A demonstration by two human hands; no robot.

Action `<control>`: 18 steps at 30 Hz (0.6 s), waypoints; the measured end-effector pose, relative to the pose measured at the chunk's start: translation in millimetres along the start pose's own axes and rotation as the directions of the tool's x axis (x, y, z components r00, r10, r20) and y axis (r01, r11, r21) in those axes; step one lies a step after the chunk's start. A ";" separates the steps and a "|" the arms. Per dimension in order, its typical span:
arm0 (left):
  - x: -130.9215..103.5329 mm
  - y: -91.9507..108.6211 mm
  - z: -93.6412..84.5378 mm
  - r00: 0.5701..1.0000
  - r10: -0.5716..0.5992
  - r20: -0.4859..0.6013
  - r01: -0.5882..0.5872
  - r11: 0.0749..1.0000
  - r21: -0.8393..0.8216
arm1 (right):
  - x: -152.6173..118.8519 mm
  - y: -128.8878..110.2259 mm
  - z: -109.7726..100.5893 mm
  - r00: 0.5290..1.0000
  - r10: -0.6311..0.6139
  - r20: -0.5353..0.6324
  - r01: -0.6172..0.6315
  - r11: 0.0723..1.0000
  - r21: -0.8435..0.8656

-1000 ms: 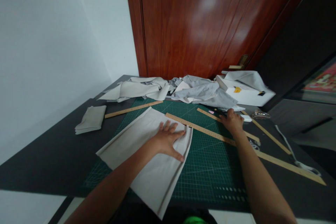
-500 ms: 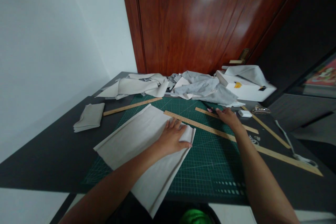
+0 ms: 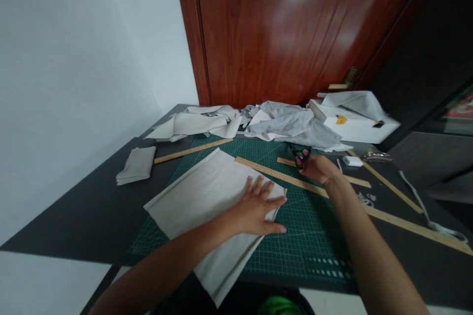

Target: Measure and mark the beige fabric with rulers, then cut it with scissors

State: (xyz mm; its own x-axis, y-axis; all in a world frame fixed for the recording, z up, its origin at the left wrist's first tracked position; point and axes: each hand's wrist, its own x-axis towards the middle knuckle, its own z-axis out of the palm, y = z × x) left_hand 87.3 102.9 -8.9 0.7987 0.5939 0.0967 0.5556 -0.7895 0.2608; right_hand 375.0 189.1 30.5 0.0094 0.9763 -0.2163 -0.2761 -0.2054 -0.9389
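Black scissors [image 3: 301, 156], one pair.

Scissors [image 3: 301, 156] partly covered by right hand [image 3: 317, 167]; blade details lost, too dark. Part of cloth panel [image 3: 199, 197] hidden under left hand [image 3: 258, 206] and forearm. Long ruler [image 3: 414, 229] crossed by right forearm, far end clipped at right edge; markings too small to be read. Green item [image 3: 279, 306] cut off at bottom, can't be identified. Red picture [image 3: 461, 108] cropped, blurred.

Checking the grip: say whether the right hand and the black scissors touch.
Touching: the head view shows the right hand's fingers around the handles of the black scissors.
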 end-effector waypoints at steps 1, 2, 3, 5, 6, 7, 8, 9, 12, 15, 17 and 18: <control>-1.3 0.8 1.0 1.000 0.008 -0.006 -0.008 1.000 -0.003 | -1.8 -0.3 6.7 1.000 0.016 0.023 -0.017 0.997 0.069; -2.8 2.0 2.2 1.000 0.015 -0.016 -0.015 1.000 -0.008 | -3.9 -0.4 13.2 0.999 0.030 0.045 -0.035 0.991 0.133; -4.4 3.5 3.3 0.999 0.023 -0.026 -0.023 1.000 -0.014 | -6.4 -0.4 19.7 0.997 0.041 0.067 -0.053 0.981 0.189; -7.5 7.1 4.8 0.998 0.050 -0.038 -0.052 0.998 -0.035 | -12.9 0.2 32.6 0.993 0.052 0.107 -0.080 0.958 0.277; -8.9 8.9 4.9 0.997 0.073 -0.035 -0.074 0.996 -0.047 | -17.0 0.9 39.3 0.991 0.053 0.124 -0.090 0.945 0.314; -10.1 10.6 4.5 0.995 0.099 -0.024 -0.101 0.993 -0.061 | -21.8 2.0 46.6 0.989 0.050 0.142 -0.097 0.932 0.350; -11.1 12.1 3.4 0.992 0.125 -0.007 -0.126 0.989 -0.076 | -27.1 3.9 54.6 0.986 0.044 0.162 -0.103 0.920 0.379; -12.0 13.4 1.8 0.989 0.147 0.014 -0.145 0.985 -0.093 | -32.9 6.5 63.2 0.981 0.037 0.191 -0.111 0.912 0.394; -13.9 15.8 -6.2 0.983 0.177 0.046 -0.170 0.976 -0.135 | -50.1 19.0 90.8 0.947 0.053 0.316 -0.142 0.953 0.267; -15.8 17.7 -16.2 0.980 0.197 0.016 -0.192 0.968 -0.159 | -61.0 34.1 112.6 0.911 0.131 0.392 -0.186 0.977 0.106; -17.3 19.2 -21.7 0.977 0.214 0.001 -0.211 0.964 -0.160 | -62.6 41.2 119.5 0.897 0.175 0.405 -0.197 0.980 0.013; -18.4 19.7 -23.5 0.975 0.221 0.006 -0.217 0.964 -0.152 | -61.8 43.2 120.7 0.894 0.192 0.404 -0.197 0.980 -0.031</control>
State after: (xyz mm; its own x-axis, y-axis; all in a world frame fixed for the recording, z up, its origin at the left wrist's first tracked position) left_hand 78.1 80.1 17.1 0.9030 0.4042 0.1459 0.3270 -0.8666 0.3769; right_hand 246.5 128.2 35.7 -0.4327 0.8614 -0.2661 -0.2426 -0.3955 -0.8858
